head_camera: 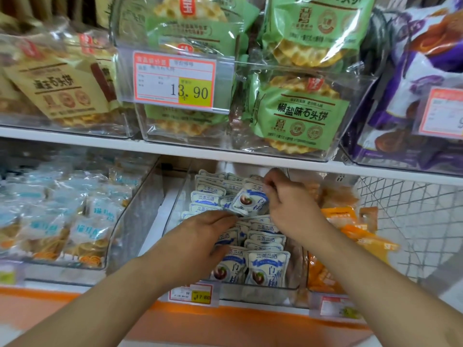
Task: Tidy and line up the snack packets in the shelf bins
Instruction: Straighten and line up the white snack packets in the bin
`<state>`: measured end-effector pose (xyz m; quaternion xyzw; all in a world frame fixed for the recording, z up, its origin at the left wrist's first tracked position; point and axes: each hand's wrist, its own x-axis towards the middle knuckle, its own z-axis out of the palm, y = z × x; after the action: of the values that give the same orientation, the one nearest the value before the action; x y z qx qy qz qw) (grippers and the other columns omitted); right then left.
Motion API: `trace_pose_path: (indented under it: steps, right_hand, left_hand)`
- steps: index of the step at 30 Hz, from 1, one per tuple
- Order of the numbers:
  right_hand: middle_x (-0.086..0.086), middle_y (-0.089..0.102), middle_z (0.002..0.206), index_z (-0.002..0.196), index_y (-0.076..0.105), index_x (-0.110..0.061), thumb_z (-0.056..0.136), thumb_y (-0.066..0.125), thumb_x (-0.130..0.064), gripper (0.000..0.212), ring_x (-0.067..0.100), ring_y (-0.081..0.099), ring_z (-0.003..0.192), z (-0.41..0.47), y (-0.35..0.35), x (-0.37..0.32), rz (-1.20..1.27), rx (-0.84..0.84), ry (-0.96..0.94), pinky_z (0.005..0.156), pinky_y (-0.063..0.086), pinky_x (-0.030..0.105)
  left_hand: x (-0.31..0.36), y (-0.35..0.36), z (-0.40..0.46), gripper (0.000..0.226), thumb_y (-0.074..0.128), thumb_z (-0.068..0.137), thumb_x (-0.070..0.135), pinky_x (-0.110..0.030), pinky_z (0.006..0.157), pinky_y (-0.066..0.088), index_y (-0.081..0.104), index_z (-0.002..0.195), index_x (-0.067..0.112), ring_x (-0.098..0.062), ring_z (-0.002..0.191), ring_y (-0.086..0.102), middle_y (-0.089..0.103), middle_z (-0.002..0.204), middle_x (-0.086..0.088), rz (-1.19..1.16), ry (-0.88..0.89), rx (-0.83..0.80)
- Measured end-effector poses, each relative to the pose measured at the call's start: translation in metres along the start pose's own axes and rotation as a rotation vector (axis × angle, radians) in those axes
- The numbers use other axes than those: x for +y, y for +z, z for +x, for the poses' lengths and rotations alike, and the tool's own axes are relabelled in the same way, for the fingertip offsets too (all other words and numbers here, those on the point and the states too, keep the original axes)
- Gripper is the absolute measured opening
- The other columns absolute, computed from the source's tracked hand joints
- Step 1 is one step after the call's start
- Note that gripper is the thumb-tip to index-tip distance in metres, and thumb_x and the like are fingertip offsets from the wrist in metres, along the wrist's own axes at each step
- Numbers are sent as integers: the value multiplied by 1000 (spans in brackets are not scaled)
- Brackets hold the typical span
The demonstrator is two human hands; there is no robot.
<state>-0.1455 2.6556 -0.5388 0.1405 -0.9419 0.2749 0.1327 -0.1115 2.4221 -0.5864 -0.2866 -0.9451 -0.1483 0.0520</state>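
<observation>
A clear plastic bin (263,291) on the lower shelf holds several small white-and-blue snack packets (265,242) standing in rows. One such packet (248,200) is lifted and tilted above the rows. My right hand (288,204) pinches its upper right corner. My left hand (203,236) reaches in from the left, its fingertips touching the lower left corner of that packet, palm lying over the packets in the left row. The packets under my left hand are hidden.
A bin of pale blue pastry packets (57,221) stands to the left, a bin of orange packets (350,236) to the right. Beyond that sits a wire basket (411,216). The upper shelf (175,149) overhangs closely, carrying green waffle biscuit packs (298,113) and a price tag (175,80).
</observation>
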Motion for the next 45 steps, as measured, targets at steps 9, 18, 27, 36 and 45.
trace_pose_path:
  steps: [9,18,27,36,45]
  right_hand:
    - [-2,63,70,99,54,-25,108,52,-19,12,17,58,57,-48,-34,5,53,160,74,50,42,36]
    - [-2,56,60,93,54,-29,108,52,-20,18,13,44,49,-55,-44,3,95,27,62,50,36,34]
    - [-7,63,81,92,60,-35,106,55,-23,19,16,53,83,-54,-36,-5,-184,-347,58,68,48,34]
    - [-15,66,96,103,73,-36,97,66,-40,9,15,36,125,-54,-31,-5,-334,-563,33,107,45,46]
    - [-7,62,74,70,64,-23,98,65,-24,28,19,37,111,-55,-17,-3,-440,-558,-30,98,43,35]
  left_hand:
    - [4,-3,-4,69,63,96,45,-32,116,40,37,155,21,-20,142,43,36,158,2,61,-132,-63]
    - [4,-5,-5,70,63,97,39,-32,118,39,32,158,27,-18,149,36,24,166,3,91,-139,-115]
    - [5,-7,-6,71,63,98,39,-31,119,37,30,159,26,-17,152,30,21,168,3,71,-135,-123]
    - [8,-8,-7,71,66,97,37,-31,116,39,32,158,28,-17,151,31,23,167,3,33,-136,-83]
    - [10,-9,-6,28,68,96,30,-10,96,33,71,124,33,-5,130,49,51,146,16,-29,-10,-12]
